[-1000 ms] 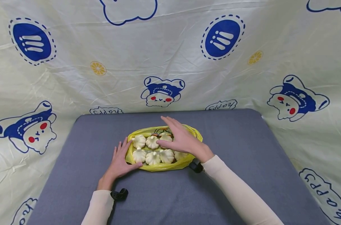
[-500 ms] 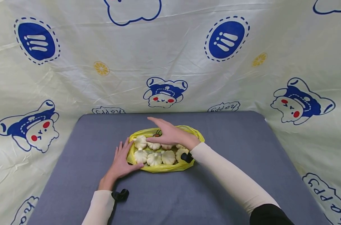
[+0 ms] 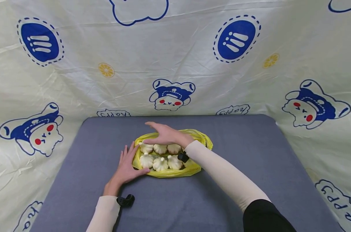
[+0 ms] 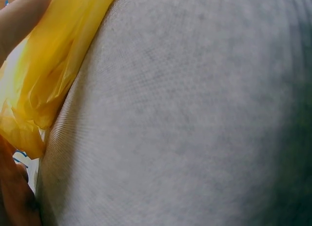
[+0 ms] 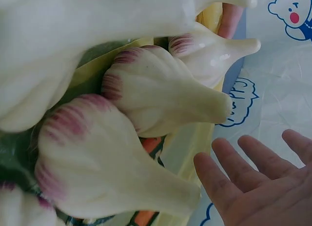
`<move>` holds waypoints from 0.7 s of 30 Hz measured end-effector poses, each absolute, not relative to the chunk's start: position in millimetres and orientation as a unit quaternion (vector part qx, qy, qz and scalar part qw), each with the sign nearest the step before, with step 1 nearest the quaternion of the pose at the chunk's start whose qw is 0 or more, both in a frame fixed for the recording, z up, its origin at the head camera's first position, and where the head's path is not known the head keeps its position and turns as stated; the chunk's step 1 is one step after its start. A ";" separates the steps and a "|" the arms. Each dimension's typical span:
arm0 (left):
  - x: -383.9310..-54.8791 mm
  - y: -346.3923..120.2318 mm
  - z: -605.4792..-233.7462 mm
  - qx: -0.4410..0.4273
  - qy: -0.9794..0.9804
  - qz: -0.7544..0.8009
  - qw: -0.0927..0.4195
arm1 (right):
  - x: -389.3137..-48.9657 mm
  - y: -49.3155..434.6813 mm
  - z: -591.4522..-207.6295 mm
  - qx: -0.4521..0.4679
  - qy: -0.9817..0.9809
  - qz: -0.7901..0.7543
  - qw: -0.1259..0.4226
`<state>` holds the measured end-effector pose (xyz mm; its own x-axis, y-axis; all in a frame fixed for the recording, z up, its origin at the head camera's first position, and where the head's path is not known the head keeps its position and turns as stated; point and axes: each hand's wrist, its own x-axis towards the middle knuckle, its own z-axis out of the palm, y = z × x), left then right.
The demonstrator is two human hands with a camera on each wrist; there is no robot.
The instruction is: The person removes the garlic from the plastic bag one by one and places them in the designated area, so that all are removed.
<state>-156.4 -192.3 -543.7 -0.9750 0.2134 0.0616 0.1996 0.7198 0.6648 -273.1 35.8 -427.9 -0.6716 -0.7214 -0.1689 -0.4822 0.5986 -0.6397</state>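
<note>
White garlic bulbs (image 3: pixel 160 164), several in two rows, sit inside a yellow plastic bag (image 3: pixel 175 174) whose mouth is spread wide. My left hand (image 3: pixel 126 167) rests against the bag's left end, fingers spread along the side and thumb at the front rim. Over the back row, my right hand (image 3: pixel 165 134) hovers with fingers extended and holds nothing; it hides part of the bag's far rim. In the right wrist view, purple streaks mark a garlic bulb (image 5: pixel 107 157), and the fingers stand apart from it. The left wrist view shows the yellow bag's side (image 4: pixel 58 55) beside the left hand.
The bag lies on a table with a grey-blue cloth (image 3: pixel 242 141). Behind and around the table hangs a pale printed curtain (image 3: pixel 193 35). Each wrist wears a small black camera, the left camera (image 3: pixel 126 201) near the cloth.
My right hand has moved left over the garlic, from the bag's right half to its back left. The left hand stays at the bag's left end. The whole view has shifted slightly.
</note>
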 end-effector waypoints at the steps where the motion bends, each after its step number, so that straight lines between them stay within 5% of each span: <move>1: -156.8 -192.5 -543.5 0.112 0.927 0.357 0.009 | -274.7 34.5 -428.9 -0.346 0.867 -0.286 0.213; 21: -157.1 -192.2 -544.5 0.104 0.926 0.361 0.016 | -292.0 6.4 -448.8 -0.401 0.839 -0.273 0.246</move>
